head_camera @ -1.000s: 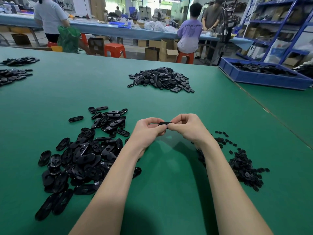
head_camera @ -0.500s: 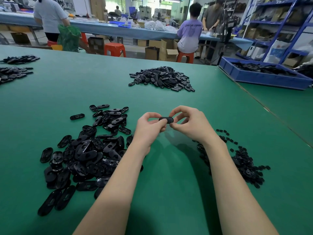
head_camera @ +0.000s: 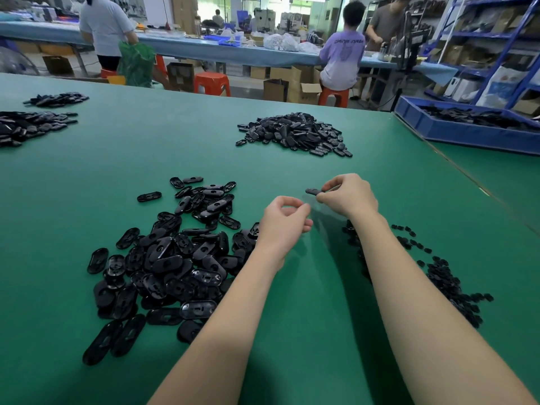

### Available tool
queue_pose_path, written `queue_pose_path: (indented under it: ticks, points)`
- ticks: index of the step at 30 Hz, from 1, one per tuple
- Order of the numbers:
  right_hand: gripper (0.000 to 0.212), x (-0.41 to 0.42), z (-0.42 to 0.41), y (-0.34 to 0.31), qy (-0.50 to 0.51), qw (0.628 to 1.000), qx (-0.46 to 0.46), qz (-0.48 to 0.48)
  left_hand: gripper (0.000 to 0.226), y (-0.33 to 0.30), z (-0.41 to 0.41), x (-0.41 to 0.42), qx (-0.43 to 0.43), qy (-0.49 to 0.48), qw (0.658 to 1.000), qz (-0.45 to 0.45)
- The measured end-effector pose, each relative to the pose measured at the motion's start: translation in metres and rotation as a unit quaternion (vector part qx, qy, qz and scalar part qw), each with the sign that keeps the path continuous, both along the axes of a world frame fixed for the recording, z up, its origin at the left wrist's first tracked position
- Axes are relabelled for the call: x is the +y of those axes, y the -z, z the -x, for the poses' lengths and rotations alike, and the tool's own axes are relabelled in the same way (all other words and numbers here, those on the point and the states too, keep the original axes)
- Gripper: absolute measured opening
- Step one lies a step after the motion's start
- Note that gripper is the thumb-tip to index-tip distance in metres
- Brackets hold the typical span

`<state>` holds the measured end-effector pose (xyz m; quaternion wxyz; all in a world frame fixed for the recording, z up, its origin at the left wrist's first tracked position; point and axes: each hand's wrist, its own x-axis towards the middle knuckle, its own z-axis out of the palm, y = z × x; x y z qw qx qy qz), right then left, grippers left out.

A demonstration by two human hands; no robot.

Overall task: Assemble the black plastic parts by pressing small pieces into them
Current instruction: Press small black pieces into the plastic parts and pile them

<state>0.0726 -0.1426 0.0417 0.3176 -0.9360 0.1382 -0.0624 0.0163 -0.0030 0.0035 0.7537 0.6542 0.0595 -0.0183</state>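
Observation:
My right hand [head_camera: 349, 197] pinches one black oval plastic part [head_camera: 312, 191] by its end, a little above the green table [head_camera: 292, 331]. My left hand [head_camera: 282, 226] hovers just below and left of it, fingers loosely curled, holding nothing. A heap of black oval parts [head_camera: 175, 258] lies to the left of my left forearm. A smaller heap of small black pieces [head_camera: 450, 285] lies to the right, partly hidden by my right forearm.
A further heap of black oval parts [head_camera: 295, 134] lies at the middle back of the table, and two more heaps [head_camera: 32, 124] at the far left. A blue bin [head_camera: 467, 128] with black parts stands at the back right. People work at a bench behind.
Both hands held the part together before. Now my left hand has let go and dropped back, while my right hand has carried the part up and away to the right.

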Motion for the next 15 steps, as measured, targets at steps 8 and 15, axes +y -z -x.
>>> queue_pose_path:
  ticks: [8, 15]
  points:
    - [0.019, 0.004, -0.011, -0.001, -0.007, 0.999, 0.039, 0.023, 0.001, 0.000, 0.008, -0.003, -0.031, 0.023, 0.998, -0.057]
    - [0.003, 0.015, -0.002, -0.036, -0.114, 0.993, 0.023, 0.014, 0.011, 0.001, 0.008, -0.003, -0.034, 0.044, 0.983, -0.172]
